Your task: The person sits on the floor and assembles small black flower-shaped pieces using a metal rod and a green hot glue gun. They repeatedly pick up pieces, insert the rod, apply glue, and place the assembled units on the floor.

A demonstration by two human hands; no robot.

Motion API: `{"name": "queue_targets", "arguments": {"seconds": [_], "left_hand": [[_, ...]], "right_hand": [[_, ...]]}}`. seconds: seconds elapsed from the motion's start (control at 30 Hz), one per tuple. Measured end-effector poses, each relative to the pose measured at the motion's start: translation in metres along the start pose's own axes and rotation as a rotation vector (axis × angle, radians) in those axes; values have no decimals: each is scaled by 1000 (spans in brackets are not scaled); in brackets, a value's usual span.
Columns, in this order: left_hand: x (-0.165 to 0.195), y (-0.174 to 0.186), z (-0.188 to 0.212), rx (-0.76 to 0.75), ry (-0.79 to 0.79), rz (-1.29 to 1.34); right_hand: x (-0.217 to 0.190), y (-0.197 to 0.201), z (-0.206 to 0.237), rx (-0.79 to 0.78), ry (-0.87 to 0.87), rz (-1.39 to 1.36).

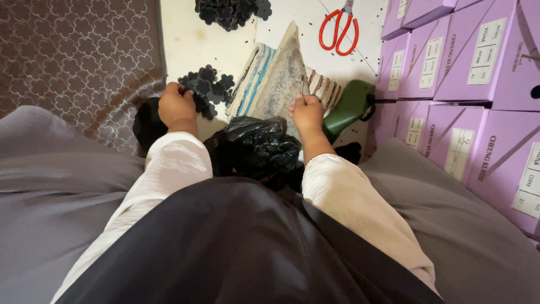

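Note:
My left hand (176,106) reaches into a small pile of black flower-shaped cut-outs (207,85) on the white floor and closes on some of them. My right hand (307,114) grips a thin metal tool (304,85) that points up over a folded striped cloth (281,76). A crumpled black plastic bag (256,147) lies between my wrists. Both arms wear white sleeves above a dark lap.
A larger heap of black cut-outs (232,11) lies at the top. Red-handled scissors (339,29) rest on the floor beyond the cloth. Purple boxes (467,67) are stacked on the right. A green object (350,105) leans by them. A patterned brown rug (73,62) covers the left.

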State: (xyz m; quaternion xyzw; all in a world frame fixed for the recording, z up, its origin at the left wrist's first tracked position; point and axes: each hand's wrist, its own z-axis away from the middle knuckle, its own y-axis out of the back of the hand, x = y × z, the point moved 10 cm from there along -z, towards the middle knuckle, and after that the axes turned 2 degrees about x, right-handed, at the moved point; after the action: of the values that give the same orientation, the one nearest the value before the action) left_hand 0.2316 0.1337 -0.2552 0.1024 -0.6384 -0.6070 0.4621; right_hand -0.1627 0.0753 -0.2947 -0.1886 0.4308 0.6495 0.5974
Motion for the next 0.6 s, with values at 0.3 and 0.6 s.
{"name": "queue_targets", "arguments": {"seconds": [0.3,0.6], "left_hand": [[31,12,5,187,-178,473],[177,-53,78,-108,-807,450]], "right_hand": [[-11,7,4,49,46,72],[-18,23,7,165,143,145]]}}
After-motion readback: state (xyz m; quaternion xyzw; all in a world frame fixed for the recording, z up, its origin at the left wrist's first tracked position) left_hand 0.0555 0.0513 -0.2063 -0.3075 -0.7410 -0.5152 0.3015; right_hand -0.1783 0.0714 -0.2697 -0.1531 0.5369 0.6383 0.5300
